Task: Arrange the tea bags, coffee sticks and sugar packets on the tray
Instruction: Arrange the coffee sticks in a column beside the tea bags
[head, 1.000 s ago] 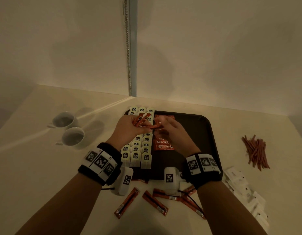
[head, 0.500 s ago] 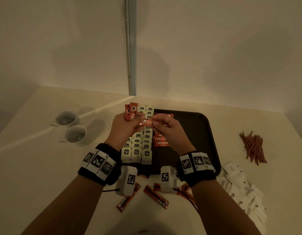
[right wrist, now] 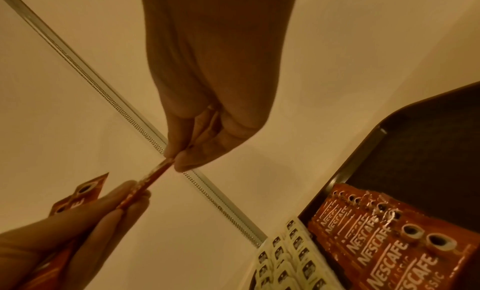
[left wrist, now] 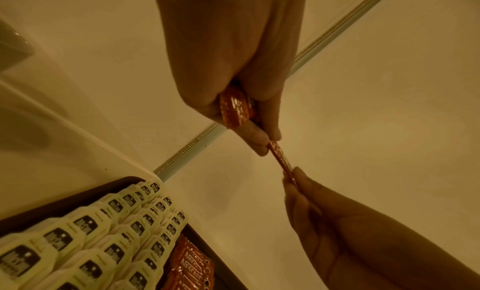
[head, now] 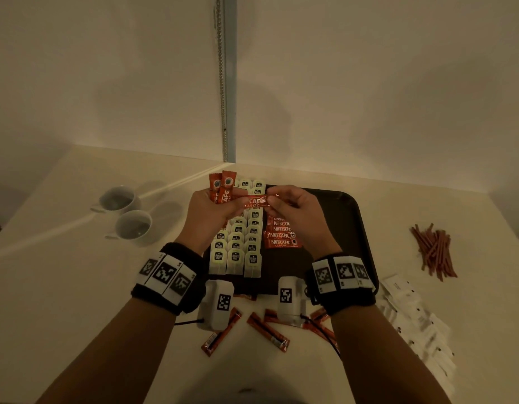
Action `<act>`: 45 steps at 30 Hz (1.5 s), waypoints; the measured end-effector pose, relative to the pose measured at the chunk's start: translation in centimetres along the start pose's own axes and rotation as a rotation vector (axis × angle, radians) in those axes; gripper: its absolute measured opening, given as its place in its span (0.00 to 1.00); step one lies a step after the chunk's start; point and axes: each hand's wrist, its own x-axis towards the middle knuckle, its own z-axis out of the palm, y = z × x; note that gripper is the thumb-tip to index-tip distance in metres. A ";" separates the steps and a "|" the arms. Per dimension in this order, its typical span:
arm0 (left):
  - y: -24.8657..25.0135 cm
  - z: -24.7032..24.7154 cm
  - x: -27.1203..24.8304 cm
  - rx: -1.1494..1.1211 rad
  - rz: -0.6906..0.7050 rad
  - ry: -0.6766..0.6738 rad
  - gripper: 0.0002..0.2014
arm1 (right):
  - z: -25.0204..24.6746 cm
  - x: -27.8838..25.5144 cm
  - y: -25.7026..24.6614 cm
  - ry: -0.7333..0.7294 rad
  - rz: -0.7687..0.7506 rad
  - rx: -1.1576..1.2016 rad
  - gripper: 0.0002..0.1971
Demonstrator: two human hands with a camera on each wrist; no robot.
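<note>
A single red Nescafé coffee stick (head: 256,201) is held level above the far left part of the dark rectangular plastic tray (head: 359,228), pinched at its left end by the left hand (head: 214,212) and at its right end by the right hand (head: 296,209). Both hands are thus clamped on the same stick; the left hand also grips approx. two more upright red coffee sticks (head: 222,186) in its fist. On the tray, three columns of cream-coloured paper tea bags w/ dark labels (head: 238,243) are laid overlapping along the left side, and just right of them a short overlapping row of red coffee sticks (head: 281,234) is set. The tray rests on the pale beige counter (head: 63,287). More loose red coffee sticks (head: 267,330) are scattered on the counter near the tray's near edge. White paper sugar packets (head: 418,325) are piled at near right, w/ a heap of thin reddish-brown stirrer sticks (head: 434,252) farther right. Two white ceramic cups (head: 125,217) stand at left.
</note>
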 end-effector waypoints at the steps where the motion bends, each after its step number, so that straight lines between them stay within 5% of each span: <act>1: 0.0 -0.1 0.0 -0.002 -0.006 -0.004 0.06 | -0.3 -0.1 -0.1 0.004 0.008 -0.016 0.06; 8: -0.2 -0.3 -0.2 -0.005 -0.102 0.003 0.05 | -2.5 0.0 1.0 -0.058 0.085 -0.040 0.09; 12: -0.4 -1.3 0.2 0.076 -0.206 0.147 0.07 | -5.8 0.6 4.0 -0.001 0.177 -0.324 0.07; 19: -1.0 -2.1 0.7 -0.096 -0.412 0.081 0.07 | -8.2 -0.3 10.9 -0.038 0.433 -0.560 0.06; 37: -1.5 -2.4 1.5 -0.118 -0.443 0.057 0.06 | -5.8 0.5 13.0 0.174 0.411 -0.666 0.08; 45: -1.5 -2.1 1.0 -0.017 -0.340 -0.074 0.08 | -5.8 0.2 13.0 0.209 0.433 -0.672 0.07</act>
